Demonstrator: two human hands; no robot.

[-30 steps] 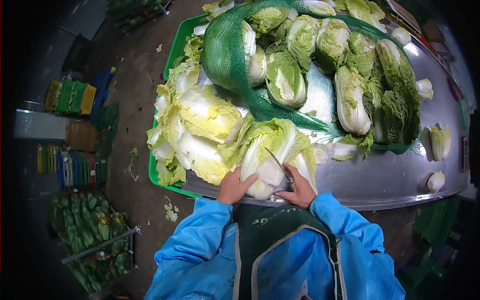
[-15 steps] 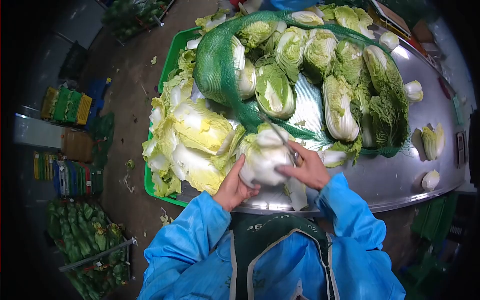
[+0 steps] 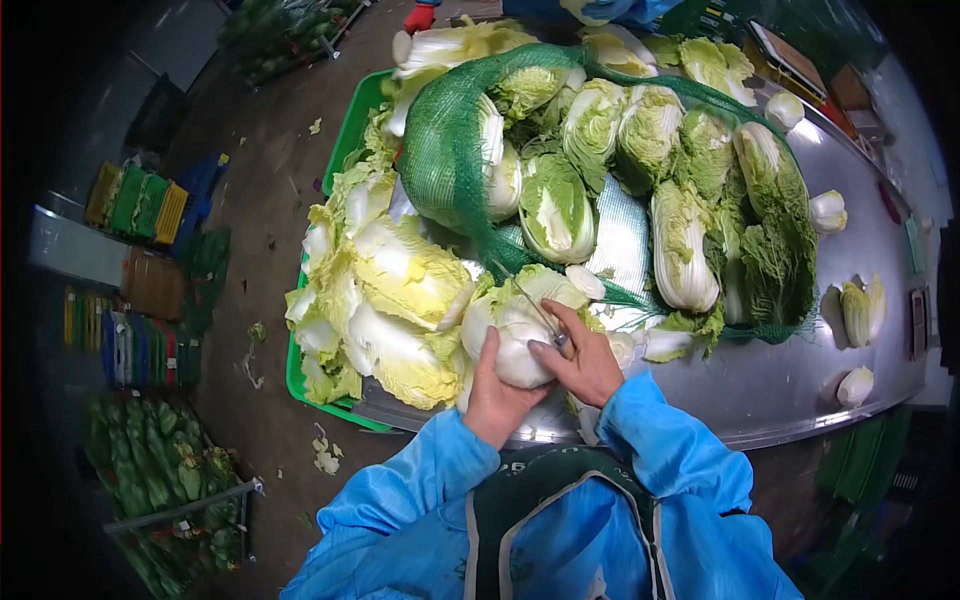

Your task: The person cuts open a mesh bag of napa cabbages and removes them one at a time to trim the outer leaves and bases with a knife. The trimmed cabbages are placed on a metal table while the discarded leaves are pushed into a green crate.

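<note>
A napa cabbage (image 3: 518, 350) is between my hands over the near edge of the metal table, its white base toward me. My left hand (image 3: 497, 398) cups it from the left and below, thumb up along its side. My right hand (image 3: 583, 362) grips a knife (image 3: 537, 308) by its handle, and the thin blade points up and left over the cabbage. The right thumb lies close to the cabbage base. A small white cut piece (image 3: 586, 282) rests just beyond the cabbage.
Whole cabbages (image 3: 684, 245) lie in an opened green net bag (image 3: 440, 160). Loose outer leaves (image 3: 385, 300) pile up in a green tray (image 3: 296, 375) on the left. White stubs (image 3: 856, 386) sit on the metal table (image 3: 780, 390). Across the table shows another person's red-gloved hand (image 3: 420, 17).
The cabbage has turned in my hands and sits slightly lower and left. A white cut piece now lies beyond it. At the far left, a leafy cabbage and the other person's red glove have come into view.
</note>
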